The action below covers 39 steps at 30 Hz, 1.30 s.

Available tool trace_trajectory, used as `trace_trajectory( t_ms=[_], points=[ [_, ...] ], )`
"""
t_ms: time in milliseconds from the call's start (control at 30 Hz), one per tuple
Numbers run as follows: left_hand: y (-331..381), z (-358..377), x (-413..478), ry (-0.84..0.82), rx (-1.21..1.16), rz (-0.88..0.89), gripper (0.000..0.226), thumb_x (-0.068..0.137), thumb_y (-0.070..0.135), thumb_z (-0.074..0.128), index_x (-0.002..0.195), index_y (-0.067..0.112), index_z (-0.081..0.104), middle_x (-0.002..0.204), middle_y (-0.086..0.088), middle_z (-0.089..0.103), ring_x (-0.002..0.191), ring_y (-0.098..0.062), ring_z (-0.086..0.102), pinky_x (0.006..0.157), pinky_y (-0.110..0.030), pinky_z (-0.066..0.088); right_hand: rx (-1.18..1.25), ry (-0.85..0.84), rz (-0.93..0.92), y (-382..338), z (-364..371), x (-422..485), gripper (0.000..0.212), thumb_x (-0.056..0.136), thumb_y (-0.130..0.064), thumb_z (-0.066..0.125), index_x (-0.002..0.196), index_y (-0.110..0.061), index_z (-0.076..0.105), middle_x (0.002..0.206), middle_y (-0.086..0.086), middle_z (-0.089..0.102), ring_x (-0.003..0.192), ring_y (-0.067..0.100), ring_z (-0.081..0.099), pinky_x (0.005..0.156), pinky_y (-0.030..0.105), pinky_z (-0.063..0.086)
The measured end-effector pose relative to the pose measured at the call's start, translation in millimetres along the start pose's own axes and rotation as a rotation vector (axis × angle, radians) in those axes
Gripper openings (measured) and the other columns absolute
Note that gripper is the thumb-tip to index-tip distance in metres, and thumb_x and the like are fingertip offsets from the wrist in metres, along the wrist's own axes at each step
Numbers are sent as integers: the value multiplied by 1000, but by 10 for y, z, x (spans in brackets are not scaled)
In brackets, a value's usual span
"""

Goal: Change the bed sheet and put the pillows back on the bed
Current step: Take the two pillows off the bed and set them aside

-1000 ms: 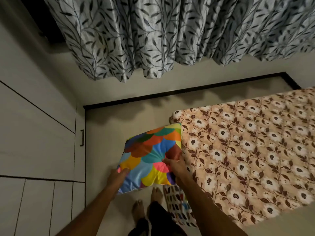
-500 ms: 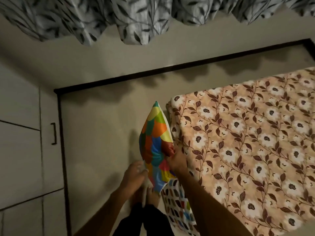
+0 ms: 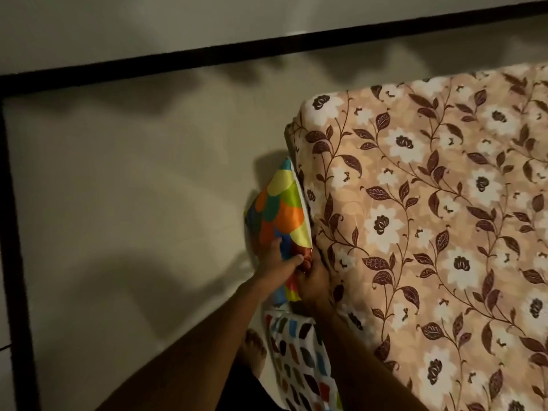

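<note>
Colourful pillow (image 3: 275, 209) is held up on its thin edge, down beside the long side of the bed (image 3: 430, 218), touching it not far from the far corner. The left hand (image 3: 277, 262) grips the near end, fingers curled on the shiny cover. The right hand (image 3: 311, 280) pinches that same end, right against the bed. The pillow looks soft, light and a bit slippery, so grab a fat bunch at a corner. A spotted pillow (image 3: 299, 360) leans on the bed's side, nearer the person.
</note>
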<state>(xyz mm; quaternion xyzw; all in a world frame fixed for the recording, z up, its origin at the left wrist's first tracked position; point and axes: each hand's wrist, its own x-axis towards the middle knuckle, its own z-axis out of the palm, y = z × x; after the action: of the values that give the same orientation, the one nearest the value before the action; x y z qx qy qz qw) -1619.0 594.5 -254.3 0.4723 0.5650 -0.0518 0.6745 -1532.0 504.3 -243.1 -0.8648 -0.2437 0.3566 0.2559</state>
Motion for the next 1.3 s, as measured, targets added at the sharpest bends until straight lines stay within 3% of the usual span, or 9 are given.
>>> trace_trajectory(
  t_ms=[100,233,367,467,567,733,1067,1200,1300],
  points=[
    [-110,180,160,-66,-12,-17,91,83,46,77,160,28,32,155,3,48,140,-22,48,116,-43,41,-45,-69,49,163,31,36,28,104,-12,59,131,-10,61,109,-6,61,103,13,61,87,24,46],
    [-79,269,153,-134,-70,-41,76,93,36,74,159,29,36,151,4,53,135,-20,53,110,-34,44,-94,-91,126,185,38,18,35,104,-20,59,136,-7,58,122,11,67,115,30,64,91,24,40],
    [53,175,-89,-188,-75,-29,54,104,24,62,154,25,42,148,5,53,133,-14,53,107,-28,43,-150,1,141,-68,-18,-168,44,101,-37,59,137,-13,53,120,12,70,110,35,68,89,43,54],
    [165,67,-539,-111,81,-53,50,109,34,50,157,20,41,149,6,48,141,-20,47,111,-28,36,-191,-17,143,-283,-203,-414,61,96,-48,54,146,-14,47,127,12,67,116,35,65,94,48,55],
    [208,-112,-1054,-61,287,-79,45,108,41,46,149,22,50,152,-5,54,137,-26,52,117,-36,39,-256,-146,129,-489,-477,-661,73,83,-52,53,147,-16,48,136,9,63,125,33,60,102,50,53],
    [609,-435,-2348,-24,511,-10,45,107,34,52,147,13,51,149,-12,55,136,-28,53,109,-30,42,-409,-344,43,-1077,-1289,-1441,61,88,-49,65,139,-17,53,128,6,63,115,27,61,97,47,56],
    [1162,-609,-4589,-34,746,154,41,103,32,59,140,17,57,145,-5,57,133,-20,54,108,-30,42,-422,-272,-65,-1846,-2578,-3249,39,88,-45,54,120,-26,63,98,-2,69,84,18,69,75,38,64],
    [1111,-564,-5036,-65,873,234,43,103,34,58,142,18,54,147,-6,55,134,-22,53,112,-35,44,-485,-219,-64,-1741,-2719,-3844,44,83,-45,46,120,-28,65,116,3,69,102,22,65,89,44,61],
    [1071,-497,-5310,-67,935,314,37,103,35,57,137,22,56,144,-4,53,132,-22,53,111,-36,43,-502,-179,-77,-1743,-2816,-4343,50,87,-42,48,133,-27,60,135,6,63,122,29,59,104,48,52]
  ],
)
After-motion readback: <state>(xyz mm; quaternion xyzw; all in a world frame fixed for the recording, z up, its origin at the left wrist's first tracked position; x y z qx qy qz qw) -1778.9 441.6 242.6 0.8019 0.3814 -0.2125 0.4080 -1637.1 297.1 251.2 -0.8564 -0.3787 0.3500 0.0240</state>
